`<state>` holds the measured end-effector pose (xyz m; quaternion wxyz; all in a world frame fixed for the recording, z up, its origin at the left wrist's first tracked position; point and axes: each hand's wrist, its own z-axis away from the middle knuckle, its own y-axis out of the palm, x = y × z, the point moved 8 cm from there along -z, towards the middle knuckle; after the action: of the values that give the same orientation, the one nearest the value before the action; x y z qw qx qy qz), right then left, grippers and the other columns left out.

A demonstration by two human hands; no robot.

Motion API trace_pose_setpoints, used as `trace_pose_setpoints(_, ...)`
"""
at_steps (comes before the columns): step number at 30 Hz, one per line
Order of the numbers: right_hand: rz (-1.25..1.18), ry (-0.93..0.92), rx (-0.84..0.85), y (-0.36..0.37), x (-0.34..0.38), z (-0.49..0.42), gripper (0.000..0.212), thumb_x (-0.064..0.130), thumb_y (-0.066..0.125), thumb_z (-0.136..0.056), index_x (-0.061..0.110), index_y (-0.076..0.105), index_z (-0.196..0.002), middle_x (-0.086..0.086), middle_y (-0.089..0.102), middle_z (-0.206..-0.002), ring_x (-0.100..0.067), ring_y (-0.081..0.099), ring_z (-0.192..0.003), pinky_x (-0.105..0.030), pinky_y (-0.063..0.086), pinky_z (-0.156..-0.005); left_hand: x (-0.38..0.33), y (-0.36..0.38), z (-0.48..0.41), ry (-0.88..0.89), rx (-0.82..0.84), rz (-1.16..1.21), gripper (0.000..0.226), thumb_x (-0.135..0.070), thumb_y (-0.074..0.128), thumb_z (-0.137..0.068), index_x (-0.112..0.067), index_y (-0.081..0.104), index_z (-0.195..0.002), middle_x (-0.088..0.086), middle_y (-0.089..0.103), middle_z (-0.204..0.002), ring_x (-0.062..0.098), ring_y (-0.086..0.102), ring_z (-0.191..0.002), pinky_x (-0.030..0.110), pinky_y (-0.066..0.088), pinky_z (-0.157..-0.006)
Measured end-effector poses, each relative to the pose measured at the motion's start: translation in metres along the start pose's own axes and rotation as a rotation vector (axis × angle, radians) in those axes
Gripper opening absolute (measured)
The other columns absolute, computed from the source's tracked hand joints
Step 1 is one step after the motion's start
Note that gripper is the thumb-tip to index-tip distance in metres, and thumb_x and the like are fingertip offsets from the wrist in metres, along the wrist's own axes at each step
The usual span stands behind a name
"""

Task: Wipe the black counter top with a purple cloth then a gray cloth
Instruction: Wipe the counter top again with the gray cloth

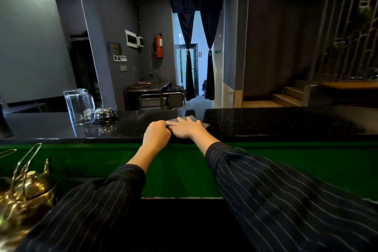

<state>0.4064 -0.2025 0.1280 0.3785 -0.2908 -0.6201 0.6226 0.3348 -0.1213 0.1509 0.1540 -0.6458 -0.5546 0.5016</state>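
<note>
Gray cloth under both hands, folks, lying flat on the black counter top just past its near edge, dead centre of our view. Start at the fingers: our right hand has them straight and spread, pressing down on the cloth. Our left hand, at nine o'clock of the right, has its fingers curled tight at the cloth's left edge, and it looks to us like a pinch on that corner. Outward now: striped sleeves run back toward six o'clock. At ten o'clock of the hands stand a service bell and a glass jug, well apart from the cloth. We judge the cloth light, soft and limp, so it would bunch if dragged by one corner. A flat palm on top suits it, and the polished stone should let it slide easily. No purple cloth shows.
</note>
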Motion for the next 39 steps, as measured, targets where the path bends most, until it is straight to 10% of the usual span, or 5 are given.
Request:
trace_pose_setpoints(15,0.001,0.106,-0.054,-0.014,-0.131,0.093,0.05,0.057,0.018,-0.1,0.052,0.012,-0.15,0.0,0.007,-0.165,-0.038,0.004,-0.15,-0.063,0.006,-0.115,-0.136,0.071,0.024,0.12,0.186,-0.152,0.028,-0.011,0.042,-0.085,0.0,0.062,-0.102,0.025,0.064,-0.111,0.042,0.056,-0.105,0.044,0.046,-0.091)
trace_pose_setpoints(21,-0.011,0.216,-0.033,-0.023,-0.242,0.121,0.05,0.047,0.018,-0.102,0.049,0.011,-0.152,0.0,0.005,-0.165,-0.037,0.003,-0.15,-0.063,0.006,-0.114,-0.212,0.133,0.024,0.26,0.451,-0.268,0.047,-0.015,0.035,-0.092,-0.023,0.048,-0.137,0.009,0.042,-0.144,0.035,0.027,-0.137,0.063,0.016,-0.111)
trace_pose_setpoints(28,-0.042,0.337,-0.005,-0.035,-0.363,0.147,0.049,0.045,0.017,-0.104,0.046,0.012,-0.153,0.004,0.002,-0.165,-0.031,0.0,-0.151,-0.058,0.002,-0.117,-0.186,0.138,-0.006,0.092,0.326,-0.19,0.041,-0.027,0.036,-0.094,-0.032,0.054,-0.131,0.009,0.047,-0.143,0.036,0.035,-0.133,0.056,0.023,-0.113)
trace_pose_setpoints(39,-0.037,0.495,-0.031,-0.048,-0.396,0.081,0.053,0.049,0.017,-0.103,0.039,0.014,-0.155,-0.004,0.003,-0.165,-0.038,0.001,-0.15,-0.057,0.002,-0.117,-0.196,0.148,-0.005,0.074,0.301,-0.282,0.057,-0.046,0.02,-0.099,-0.032,0.002,-0.151,0.02,0.043,-0.144,0.044,0.037,-0.13,0.055,0.028,-0.108)
